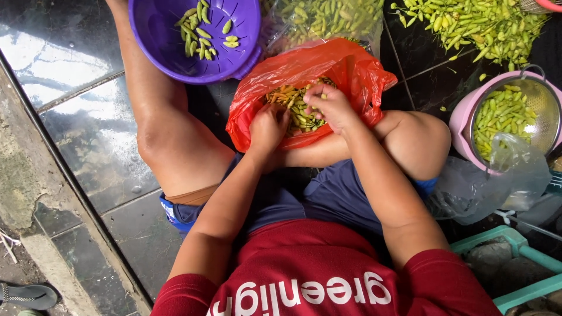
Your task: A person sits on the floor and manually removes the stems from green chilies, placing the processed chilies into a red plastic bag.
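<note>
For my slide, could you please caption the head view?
Both hands pick through small chillies in a red bag.

Red plastic bag [351,73] between the knees

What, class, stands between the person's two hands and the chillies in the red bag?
Nothing visible does. The left hand and right hand are already inside the open mouth of the red plastic bag, resting directly on the yellow-green chillies.
</note>
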